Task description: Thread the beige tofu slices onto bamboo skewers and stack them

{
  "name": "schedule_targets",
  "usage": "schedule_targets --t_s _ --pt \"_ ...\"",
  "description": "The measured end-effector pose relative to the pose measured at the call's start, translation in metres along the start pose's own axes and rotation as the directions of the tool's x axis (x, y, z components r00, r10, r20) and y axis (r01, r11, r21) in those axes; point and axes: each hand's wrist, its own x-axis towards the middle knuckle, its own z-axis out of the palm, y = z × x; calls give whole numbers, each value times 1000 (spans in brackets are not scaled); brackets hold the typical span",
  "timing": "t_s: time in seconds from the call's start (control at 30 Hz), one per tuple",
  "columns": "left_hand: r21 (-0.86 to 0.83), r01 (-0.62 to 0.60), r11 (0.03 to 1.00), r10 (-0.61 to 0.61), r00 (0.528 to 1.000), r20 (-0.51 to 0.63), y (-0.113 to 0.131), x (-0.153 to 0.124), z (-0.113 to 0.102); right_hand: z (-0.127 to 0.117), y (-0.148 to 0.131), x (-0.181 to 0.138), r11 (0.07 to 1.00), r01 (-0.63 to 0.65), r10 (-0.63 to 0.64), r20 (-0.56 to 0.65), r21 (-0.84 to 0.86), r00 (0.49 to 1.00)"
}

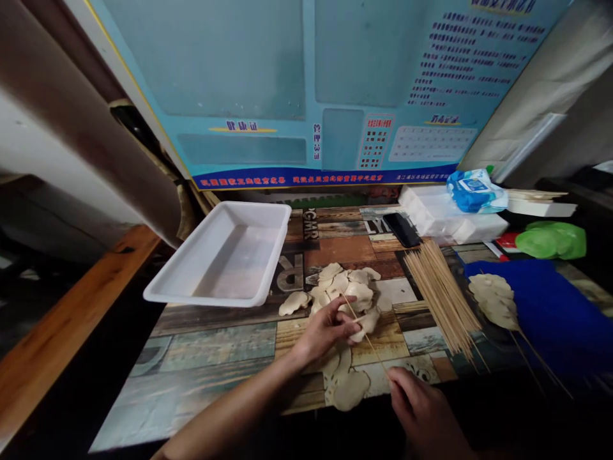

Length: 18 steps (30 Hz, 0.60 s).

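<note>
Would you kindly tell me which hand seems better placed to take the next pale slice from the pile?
Probably the left hand: it is at the pile of pale slices, whereas the right hand is farther off, holding the lower end of the thin stick.

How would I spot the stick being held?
On the patterned table, right of the white tub, lies a heap of pale slices. The thin wooden stick reaches over it, held by left hand and right hand, unlike the stick bundle farther right.

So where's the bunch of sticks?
In the head view, the bunch of sticks lies right of centre on the table, between the pale pieces and the blue sheet, with the phone at their far end.
</note>
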Motion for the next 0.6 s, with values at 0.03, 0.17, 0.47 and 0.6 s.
schedule_targets --t_s 0.03,0.17,0.47,0.6 --pt "57 -28 998 29 1000 -9 0 2 0 -2 0 1 1000 -10 10 -12 9 1000" --pt "576 -279 768 372 927 -46 7 25 -12 -11 5 3 998 -64 66 -70 22 995" --pt "896 -327 300 541 832 123 -2 56 -8 -12 7 -3 998 -54 55 -80 21 995" --pt "733 -350 584 499 866 17 8 43 -11 -12 8 -6 997 -71 72 -52 24 996"
